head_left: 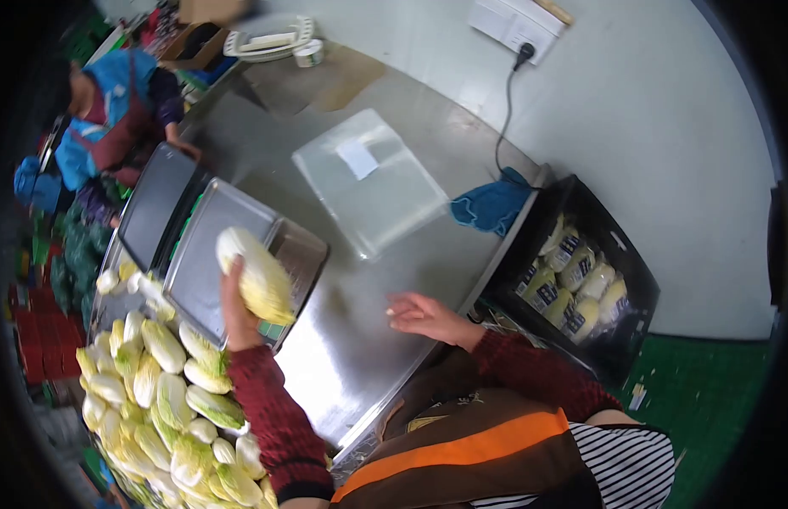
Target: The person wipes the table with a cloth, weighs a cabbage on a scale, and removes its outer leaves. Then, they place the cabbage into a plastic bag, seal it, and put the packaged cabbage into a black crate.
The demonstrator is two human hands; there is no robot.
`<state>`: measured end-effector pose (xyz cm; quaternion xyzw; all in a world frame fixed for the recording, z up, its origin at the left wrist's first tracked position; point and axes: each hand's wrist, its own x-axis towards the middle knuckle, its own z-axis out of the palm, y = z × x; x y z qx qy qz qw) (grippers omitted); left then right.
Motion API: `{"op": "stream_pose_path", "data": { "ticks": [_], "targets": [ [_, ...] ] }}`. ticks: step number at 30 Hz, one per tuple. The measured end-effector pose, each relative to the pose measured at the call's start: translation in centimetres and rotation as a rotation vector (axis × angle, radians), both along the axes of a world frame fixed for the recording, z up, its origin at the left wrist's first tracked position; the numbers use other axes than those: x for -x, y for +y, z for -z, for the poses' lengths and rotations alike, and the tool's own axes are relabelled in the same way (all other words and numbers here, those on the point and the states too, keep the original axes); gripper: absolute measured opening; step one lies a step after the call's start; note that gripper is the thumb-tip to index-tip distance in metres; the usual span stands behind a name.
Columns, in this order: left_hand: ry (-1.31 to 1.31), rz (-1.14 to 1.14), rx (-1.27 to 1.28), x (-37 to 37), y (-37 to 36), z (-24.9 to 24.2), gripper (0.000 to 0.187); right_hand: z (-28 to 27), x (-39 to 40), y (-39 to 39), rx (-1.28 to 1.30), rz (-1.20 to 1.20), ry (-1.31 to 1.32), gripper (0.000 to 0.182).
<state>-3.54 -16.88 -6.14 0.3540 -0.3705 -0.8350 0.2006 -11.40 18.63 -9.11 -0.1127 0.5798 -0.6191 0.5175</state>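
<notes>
My left hand [235, 305] grips a napa cabbage [257, 276], its white base pointing up and its pale yellow leaf end toward the table. The cabbage is held above a flat metal plate [195, 276] with a raised steel side. My right hand [430, 317] hovers over the steel table [326, 339], fingers stretched out and holding nothing that I can see. Beyond it lies a stack of clear plastic bags [402, 191] with a white paper [357, 159] on top. To the left of my left arm is a large heap of napa cabbages [169, 399].
A black crate [631, 254] on the right holds several wrapped cabbages [576, 271]. A blue cloth [491, 208] hangs by the table edge. A black cord [502, 127] runs down from a wall socket. Across the table stands a person in blue [114, 93] beside a dark tray [156, 204].
</notes>
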Motion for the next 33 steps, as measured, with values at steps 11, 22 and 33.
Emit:
{"op": "stream_pose_path", "data": {
  "ticks": [11, 22, 33],
  "targets": [
    [-0.164, 0.268, 0.893, 12.5, 20.3, 8.4, 0.019, 1.6, 4.8, 10.1, 0.372, 0.524, -0.735, 0.077],
    [-0.297, 0.670, 1.277, 20.1, 13.0, 14.1, 0.014, 1.7, 5.8, 13.3, 0.142, 0.506, -0.439, 0.088],
    [-0.228, 0.653, 1.511, 18.5, 13.4, 14.3, 0.013, -1.4, 8.3, 7.5, 0.065, 0.309, -0.161, 0.091]
  ]
}}
